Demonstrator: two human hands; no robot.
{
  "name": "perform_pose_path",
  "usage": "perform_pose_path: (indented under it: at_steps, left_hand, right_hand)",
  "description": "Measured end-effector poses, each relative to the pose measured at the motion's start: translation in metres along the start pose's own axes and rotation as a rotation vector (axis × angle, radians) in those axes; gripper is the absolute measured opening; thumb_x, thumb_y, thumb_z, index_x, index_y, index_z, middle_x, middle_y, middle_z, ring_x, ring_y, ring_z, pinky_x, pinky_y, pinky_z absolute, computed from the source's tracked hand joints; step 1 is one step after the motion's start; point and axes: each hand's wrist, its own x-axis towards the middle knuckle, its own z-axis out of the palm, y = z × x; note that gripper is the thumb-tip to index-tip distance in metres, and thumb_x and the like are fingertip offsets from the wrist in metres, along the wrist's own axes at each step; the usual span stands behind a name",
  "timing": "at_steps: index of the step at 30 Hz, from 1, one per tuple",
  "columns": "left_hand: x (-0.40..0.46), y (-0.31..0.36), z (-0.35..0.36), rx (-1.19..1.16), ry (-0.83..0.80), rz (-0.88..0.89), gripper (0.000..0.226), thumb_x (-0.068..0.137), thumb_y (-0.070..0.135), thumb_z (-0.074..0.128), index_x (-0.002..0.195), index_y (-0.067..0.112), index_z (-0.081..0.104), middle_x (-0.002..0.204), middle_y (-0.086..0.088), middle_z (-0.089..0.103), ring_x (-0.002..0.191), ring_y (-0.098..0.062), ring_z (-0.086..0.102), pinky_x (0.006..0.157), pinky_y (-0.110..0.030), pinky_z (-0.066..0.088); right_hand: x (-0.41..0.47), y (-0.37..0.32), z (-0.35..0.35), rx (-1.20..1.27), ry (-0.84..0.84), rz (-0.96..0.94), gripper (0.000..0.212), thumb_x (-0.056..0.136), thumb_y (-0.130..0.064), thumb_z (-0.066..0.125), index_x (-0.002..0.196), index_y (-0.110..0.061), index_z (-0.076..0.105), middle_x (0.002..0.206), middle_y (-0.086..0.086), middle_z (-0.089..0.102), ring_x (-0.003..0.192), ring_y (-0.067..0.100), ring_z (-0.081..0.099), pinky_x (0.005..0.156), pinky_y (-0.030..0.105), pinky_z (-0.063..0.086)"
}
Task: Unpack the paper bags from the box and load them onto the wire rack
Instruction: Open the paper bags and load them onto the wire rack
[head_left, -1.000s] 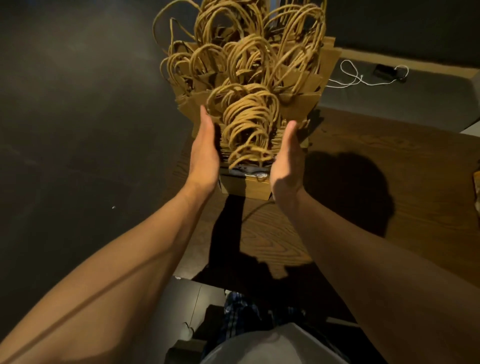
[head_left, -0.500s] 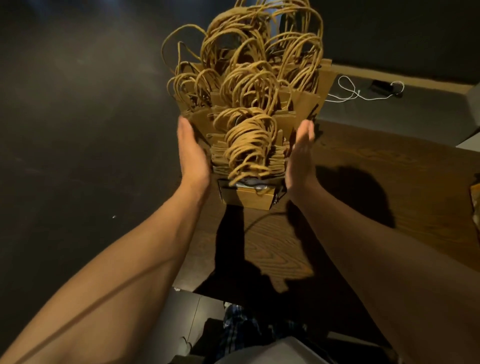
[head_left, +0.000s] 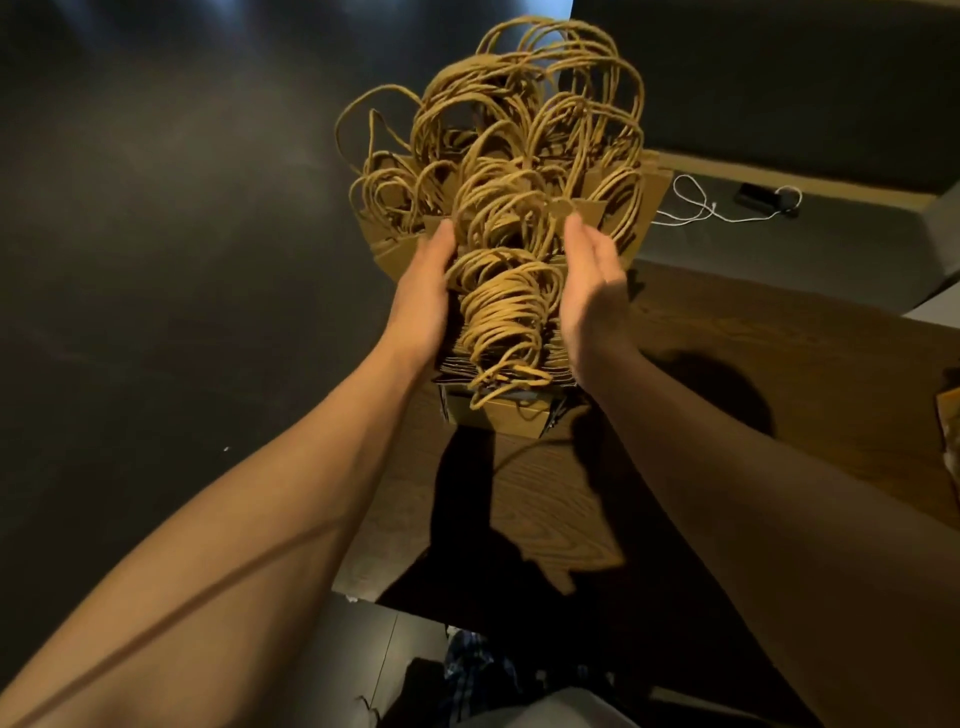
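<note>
Head view: box (head_left: 496, 413) mostly behind paper bags (head_left: 509, 312).

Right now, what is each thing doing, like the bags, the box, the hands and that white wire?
paper bags: standing packed in the box, handles up
box: open, on the table
left hand: flat against the bags
right hand: fingers straight, beside the bags
white cable: lying loose
</note>
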Motion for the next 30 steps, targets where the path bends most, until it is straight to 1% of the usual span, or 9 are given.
perform_pose_path:
  at_steps: [4, 7, 11, 13, 17, 19, 22, 27, 30]
  left_hand:
    - [0.003, -0.002, -0.003, 0.113, 0.096, 0.039, 0.093, 0.075, 0.080, 0.048, 0.151, 0.028, 0.040, 0.151, 0.004, 0.047, 0.138, -0.014, 0.044, 0.119, -0.046, 0.029]
    - [0.004, -0.009, -0.011, 0.114, 0.009, 0.008, 0.092, 0.077, 0.089, 0.043, 0.150, 0.033, 0.040, 0.152, 0.009, 0.046, 0.141, -0.010, 0.040, 0.121, -0.045, 0.026]
    - [0.006, -0.007, -0.009, 0.229, -0.017, 0.079, 0.074, 0.095, 0.067, 0.041, 0.156, 0.027, 0.029, 0.158, 0.006, 0.037, 0.145, -0.010, 0.032, 0.116, -0.028, 0.021]
    - [0.005, -0.009, -0.010, 0.164, -0.016, 0.038, 0.065, 0.096, 0.066, 0.040, 0.150, 0.028, 0.042, 0.152, 0.003, 0.046, 0.141, -0.013, 0.040, 0.114, -0.028, 0.025]
    - [-0.003, -0.030, -0.034, -0.199, 0.290, -0.125, 0.045, 0.101, 0.055, 0.040, 0.122, 0.021, 0.058, 0.096, 0.005, 0.074, 0.086, -0.009, 0.070, 0.076, -0.029, 0.056]
    - [-0.006, -0.042, -0.049, -0.117, 0.426, -0.195, 0.050, 0.098, 0.058, 0.043, 0.131, 0.021, 0.053, 0.114, 0.003, 0.069, 0.103, -0.014, 0.067, 0.091, -0.038, 0.055]
    - [0.003, -0.047, -0.053, -0.089, 0.395, -0.254, 0.088, 0.078, 0.080, 0.041, 0.148, 0.027, 0.042, 0.146, 0.008, 0.049, 0.137, -0.017, 0.045, 0.118, -0.044, 0.030]
    - [0.017, -0.032, -0.037, -0.303, 0.181, -0.182, 0.062, 0.103, 0.060, 0.015, 0.127, 0.024, 0.060, 0.122, 0.003, 0.068, 0.119, -0.014, 0.060, 0.117, -0.040, 0.034]
    - [0.024, -0.032, -0.028, -0.352, 0.136, -0.189, 0.063, 0.103, 0.060, 0.015, 0.121, 0.022, 0.063, 0.125, -0.004, 0.069, 0.118, -0.021, 0.063, 0.108, -0.041, 0.043]
  right_hand:
    - [0.006, 0.007, 0.002, -0.169, 0.121, -0.001, 0.024, 0.102, -0.032, 0.046, 0.110, -0.017, 0.063, 0.094, -0.004, 0.059, 0.090, 0.009, 0.055, 0.089, 0.030, 0.051]
    - [0.006, 0.011, -0.005, -0.181, 0.113, -0.015, 0.030, 0.097, -0.047, 0.049, 0.084, -0.025, 0.066, 0.088, -0.005, 0.064, 0.088, 0.012, 0.058, 0.089, 0.035, 0.047]
    - [0.010, 0.015, -0.006, -0.185, 0.089, -0.028, 0.044, 0.095, -0.048, 0.050, 0.114, -0.011, 0.066, 0.087, -0.010, 0.056, 0.086, 0.008, 0.051, 0.084, 0.031, 0.044]
    - [0.009, 0.015, -0.009, -0.203, 0.130, -0.010, 0.045, 0.099, -0.050, 0.042, 0.119, -0.016, 0.062, 0.094, -0.012, 0.055, 0.089, 0.006, 0.050, 0.084, 0.028, 0.043]
    - [0.009, 0.024, -0.034, -0.034, 0.400, 0.107, 0.052, 0.101, -0.053, 0.028, 0.135, -0.018, 0.049, 0.124, 0.000, 0.055, 0.111, 0.017, 0.053, 0.088, 0.035, 0.043]
    - [0.009, 0.039, -0.052, -0.067, 0.457, 0.205, 0.050, 0.100, -0.052, 0.030, 0.135, -0.022, 0.048, 0.129, 0.005, 0.055, 0.117, 0.024, 0.053, 0.094, 0.041, 0.043]
    - [0.009, 0.056, -0.063, -0.030, 0.357, 0.305, 0.059, 0.085, -0.065, 0.035, 0.134, -0.035, 0.048, 0.134, 0.004, 0.055, 0.121, 0.029, 0.052, 0.099, 0.055, 0.041]
    - [0.044, 0.081, -0.079, 0.003, 0.215, 0.359, 0.108, 0.044, -0.102, 0.043, 0.137, -0.047, 0.043, 0.144, 0.000, 0.050, 0.130, 0.032, 0.045, 0.100, 0.063, 0.032]
    - [0.036, 0.054, -0.062, -0.055, 0.167, 0.397, 0.097, 0.061, -0.097, 0.037, 0.138, -0.040, 0.046, 0.144, 0.003, 0.050, 0.131, 0.033, 0.045, 0.104, 0.063, 0.030]
